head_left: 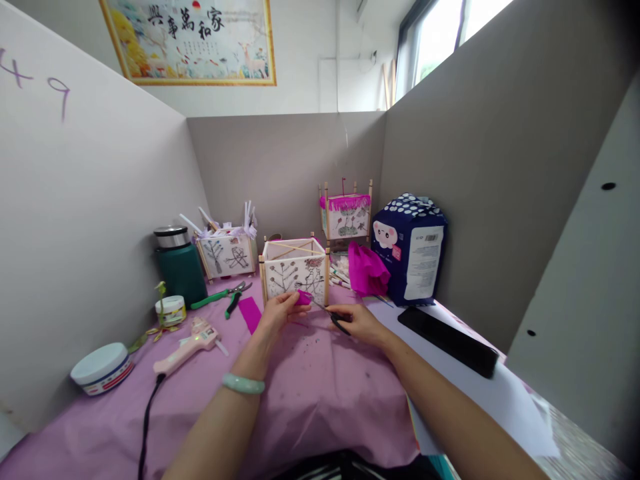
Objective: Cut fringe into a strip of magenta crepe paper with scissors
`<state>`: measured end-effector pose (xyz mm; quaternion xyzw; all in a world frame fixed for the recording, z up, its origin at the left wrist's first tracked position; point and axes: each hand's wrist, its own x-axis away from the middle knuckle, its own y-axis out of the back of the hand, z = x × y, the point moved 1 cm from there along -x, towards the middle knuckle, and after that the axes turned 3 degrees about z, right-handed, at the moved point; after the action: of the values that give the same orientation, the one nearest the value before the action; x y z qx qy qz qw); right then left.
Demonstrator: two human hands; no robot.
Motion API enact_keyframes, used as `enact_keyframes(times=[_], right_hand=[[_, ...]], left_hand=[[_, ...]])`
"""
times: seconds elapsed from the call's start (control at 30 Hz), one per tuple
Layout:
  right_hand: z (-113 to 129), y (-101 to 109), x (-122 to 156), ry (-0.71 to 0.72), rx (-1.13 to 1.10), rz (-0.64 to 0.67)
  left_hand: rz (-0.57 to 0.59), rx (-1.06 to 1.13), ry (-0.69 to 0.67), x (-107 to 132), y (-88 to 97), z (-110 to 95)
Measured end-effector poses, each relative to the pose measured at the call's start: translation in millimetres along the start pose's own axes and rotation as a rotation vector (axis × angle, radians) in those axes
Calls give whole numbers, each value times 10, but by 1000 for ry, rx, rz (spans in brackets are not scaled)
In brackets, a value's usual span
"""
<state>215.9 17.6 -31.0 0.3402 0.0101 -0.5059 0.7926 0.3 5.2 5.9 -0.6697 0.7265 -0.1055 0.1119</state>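
Between the fingertips of my left hand (pixel 279 312) is a small piece of magenta paper (pixel 303 298). My right hand (pixel 361 323) is closed round the black handles of a pair of scissors (pixel 341 321), whose blades point left at the paper's edge. Just behind both hands stands a box-shaped lantern frame (pixel 294 277) with wooden corner sticks and white panels bearing drawn plants. A flat magenta strip (pixel 250 315) lies on the cloth to the left of my left hand, partly covered by it.
At left are a glue gun (pixel 187 350), pliers (pixel 223 297), a white-lidded tub (pixel 103 368) and a green flask (pixel 179 267). Finished-looking lanterns (pixel 347 217) stand behind. On the right are crumpled magenta paper (pixel 367 270), a blue package (pixel 410 250) and a black phone (pixel 447 340) on white paper.
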Motion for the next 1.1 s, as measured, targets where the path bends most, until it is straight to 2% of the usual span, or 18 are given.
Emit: enact_keyframes(times=[0.27, 0.87, 1.1], right_hand=[[27, -1, 13, -8, 14, 3], [-67, -15, -4, 5, 52, 0], [-138, -31, -27, 29, 0, -9]], left_hand=[[8, -4, -1, 34, -23, -22], [22, -37, 9, 12, -2, 10], [16, -37, 12, 13, -6, 9]])
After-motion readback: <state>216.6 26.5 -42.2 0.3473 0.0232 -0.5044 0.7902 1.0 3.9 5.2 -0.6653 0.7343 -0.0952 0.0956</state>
